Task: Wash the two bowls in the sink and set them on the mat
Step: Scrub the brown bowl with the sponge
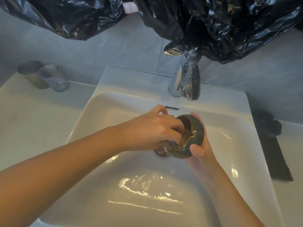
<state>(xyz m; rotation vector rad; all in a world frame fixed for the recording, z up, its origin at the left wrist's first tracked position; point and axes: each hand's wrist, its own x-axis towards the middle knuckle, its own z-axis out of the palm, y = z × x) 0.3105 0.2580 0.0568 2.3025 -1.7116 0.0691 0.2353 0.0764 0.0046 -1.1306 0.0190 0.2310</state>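
Black plastic sheeting (213, 22) hangs crumpled above the sink (255, 145) and drapes over the top of the chrome faucet (190, 82), hiding part of it; two small white stickers (130, 7) with red borders are stuck to the sheeting, too small to show any writing. Over the middle of the sink, just above the drain (161, 152), a dark green bowl (195, 131) is held tilted on its side, mouth facing left. The right hand (201, 151) cups it from below and behind, thumb curled against the outer wall and fingertips showing over the far rim. The left hand (152, 130) reaches in from the left with its fingers bent into the bowl's mouth over a dark blurred mass – whether they grip it cannot be told. Water glints on the sink's floor nearer the person. Left of the sink, on the counter, stand two cups (42, 76) side by side, touching. Just right of the sink lies the dark mat (275, 158), with a dark rounded thing (268, 126) at its far end – too blurred to identify.
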